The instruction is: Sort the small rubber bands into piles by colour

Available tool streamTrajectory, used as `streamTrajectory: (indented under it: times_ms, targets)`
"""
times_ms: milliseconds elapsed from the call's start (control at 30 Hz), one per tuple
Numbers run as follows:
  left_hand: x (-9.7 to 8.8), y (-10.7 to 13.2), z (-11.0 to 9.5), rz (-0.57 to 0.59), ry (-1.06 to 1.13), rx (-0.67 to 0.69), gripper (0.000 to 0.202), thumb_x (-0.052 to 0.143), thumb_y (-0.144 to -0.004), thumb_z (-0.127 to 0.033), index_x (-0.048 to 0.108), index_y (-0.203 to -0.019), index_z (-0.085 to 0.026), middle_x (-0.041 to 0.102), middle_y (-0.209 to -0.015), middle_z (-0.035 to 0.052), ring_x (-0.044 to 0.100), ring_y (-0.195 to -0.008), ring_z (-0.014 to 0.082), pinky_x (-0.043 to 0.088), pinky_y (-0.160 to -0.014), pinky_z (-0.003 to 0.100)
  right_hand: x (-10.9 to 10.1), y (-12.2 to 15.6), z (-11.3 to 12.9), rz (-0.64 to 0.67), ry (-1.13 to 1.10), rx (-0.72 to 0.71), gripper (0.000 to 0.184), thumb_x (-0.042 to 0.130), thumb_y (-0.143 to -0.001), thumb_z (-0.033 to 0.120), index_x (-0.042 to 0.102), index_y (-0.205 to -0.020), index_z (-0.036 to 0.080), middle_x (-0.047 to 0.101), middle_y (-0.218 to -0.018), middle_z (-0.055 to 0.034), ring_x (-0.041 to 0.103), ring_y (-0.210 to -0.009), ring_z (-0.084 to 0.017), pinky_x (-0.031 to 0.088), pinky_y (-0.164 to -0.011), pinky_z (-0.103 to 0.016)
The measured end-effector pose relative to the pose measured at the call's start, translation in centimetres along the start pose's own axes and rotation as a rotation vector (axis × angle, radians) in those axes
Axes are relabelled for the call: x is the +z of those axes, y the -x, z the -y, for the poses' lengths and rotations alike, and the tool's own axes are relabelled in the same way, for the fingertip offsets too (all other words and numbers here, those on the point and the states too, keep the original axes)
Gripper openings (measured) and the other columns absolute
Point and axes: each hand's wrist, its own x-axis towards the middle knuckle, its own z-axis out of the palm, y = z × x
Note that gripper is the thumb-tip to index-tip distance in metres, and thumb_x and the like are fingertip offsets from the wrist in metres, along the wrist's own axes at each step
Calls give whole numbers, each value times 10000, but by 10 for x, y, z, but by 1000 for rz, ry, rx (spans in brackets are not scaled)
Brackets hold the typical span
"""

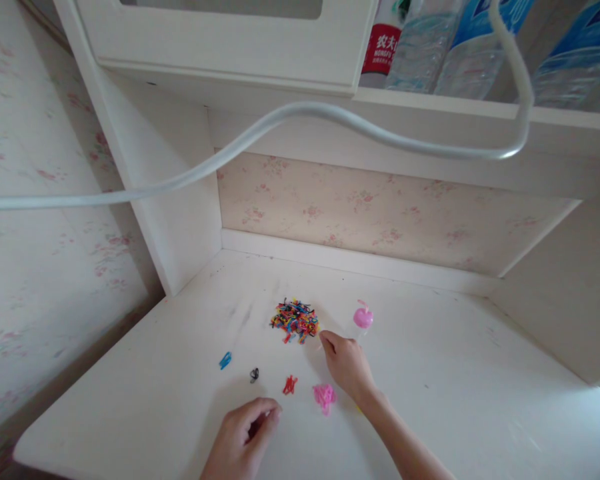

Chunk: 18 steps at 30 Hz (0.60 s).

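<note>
A mixed pile of small coloured rubber bands (295, 320) lies on the white desk (455, 373). My right hand (347, 363) reaches to the pile's right edge, its fingers pinched together at the bands. My left hand (243, 437) rests near the front edge with fingers curled in; what it holds, if anything, is hidden. Between the hands lie sorted little heaps: blue bands (225, 361), black bands (254, 375), red bands (289, 385) and pink bands (325, 396).
A small pink apple-shaped container (363, 317) stands right of the pile. A pale cable (300, 110) hangs across the view. Water bottles (460, 47) sit on the shelf above. A white cabinet side (165, 213) bounds the desk at left.
</note>
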Motion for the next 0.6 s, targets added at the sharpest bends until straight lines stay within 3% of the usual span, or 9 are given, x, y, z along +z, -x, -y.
streamTrajectory:
  times_ms: [167,400,600]
  targets:
    - [0,1,-1,-13,13,-9,452,412,-864,-564,644,-774,-187,499,-608,-6,437,-583,122,329,-522,193,-4,1,3,-23,-147,-25,404,313,-937,351,690,-845,240,665,-651,0,605,-631,-146,353,-581,-189]
    - [-1,-3,2,6,-5,-11,434,409,-876,-539,641,-780,-186,533,-596,-13,457,-561,115,337,-517,193,-18,19,0,-149,-409,-37,385,369,-919,422,705,-1029,267,741,-907,-20,681,-793,-184,451,-684,-194]
    - [-5,-33,-31,136,-392,158,306,417,-902,-355,675,-799,-228,674,-755,15,602,-686,144,409,-635,218,-22,68,-38,-161,-460,116,487,395,-874,565,721,-1028,238,744,-920,-52,691,-738,-190,498,-661,-193]
